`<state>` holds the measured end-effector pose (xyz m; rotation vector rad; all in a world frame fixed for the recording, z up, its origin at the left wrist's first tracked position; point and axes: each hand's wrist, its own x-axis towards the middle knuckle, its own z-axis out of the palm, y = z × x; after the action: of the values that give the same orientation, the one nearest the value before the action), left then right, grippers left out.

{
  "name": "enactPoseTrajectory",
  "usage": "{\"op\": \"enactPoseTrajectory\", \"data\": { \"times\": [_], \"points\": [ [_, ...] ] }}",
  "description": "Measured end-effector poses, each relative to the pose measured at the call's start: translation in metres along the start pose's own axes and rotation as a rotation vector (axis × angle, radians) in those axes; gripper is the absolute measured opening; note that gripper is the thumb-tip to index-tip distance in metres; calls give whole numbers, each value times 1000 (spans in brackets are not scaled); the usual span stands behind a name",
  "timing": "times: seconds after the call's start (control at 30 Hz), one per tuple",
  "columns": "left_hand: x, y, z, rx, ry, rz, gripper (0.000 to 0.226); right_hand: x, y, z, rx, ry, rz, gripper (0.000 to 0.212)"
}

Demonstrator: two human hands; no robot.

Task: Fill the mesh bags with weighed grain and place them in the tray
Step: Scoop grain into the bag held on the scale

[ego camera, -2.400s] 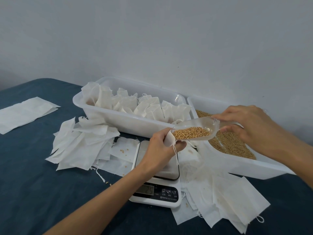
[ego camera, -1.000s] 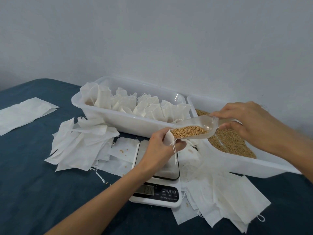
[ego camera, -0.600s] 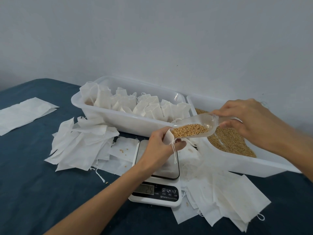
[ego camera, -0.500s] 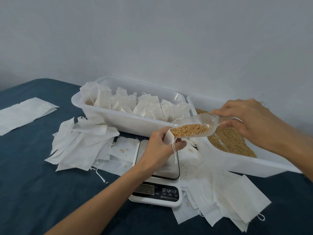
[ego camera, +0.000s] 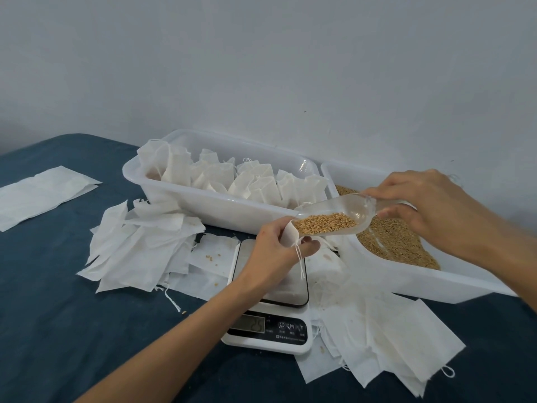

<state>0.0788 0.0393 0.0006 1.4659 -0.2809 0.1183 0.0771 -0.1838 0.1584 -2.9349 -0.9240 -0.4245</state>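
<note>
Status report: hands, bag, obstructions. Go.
Left hand pinches mesh bag open above scale. Right hand holds clear scoop, grain at bag mouth. Nothing in the way.

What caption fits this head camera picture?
Right hand tips scoop of grain toward mesh bag held by left hand.

Single head-worn view, wide-angle, looking forward and down, close over table [ego camera: 58, 330]; far edges likely distorted.

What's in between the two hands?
In the head view, a clear plastic scoop full of grain spans the gap: the right hand holds its handle, its tip at the bag the left hand pinches.
</note>
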Motion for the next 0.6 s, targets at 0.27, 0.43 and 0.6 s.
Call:
{"op": "enactPoseTrajectory", "data": {
  "times": [0.27,0.43,0.6],
  "points": [
    [2,0,-2,7,2,1,16,-1,2,3,-4,6,1,38],
    [3,1,-3,-16,-13,-19,17,0,2,6,-21,14,-7,38],
    [3,1,-4,-27,-27,-28,20,0,4,6,-26,19,-11,39]
  ]
}}
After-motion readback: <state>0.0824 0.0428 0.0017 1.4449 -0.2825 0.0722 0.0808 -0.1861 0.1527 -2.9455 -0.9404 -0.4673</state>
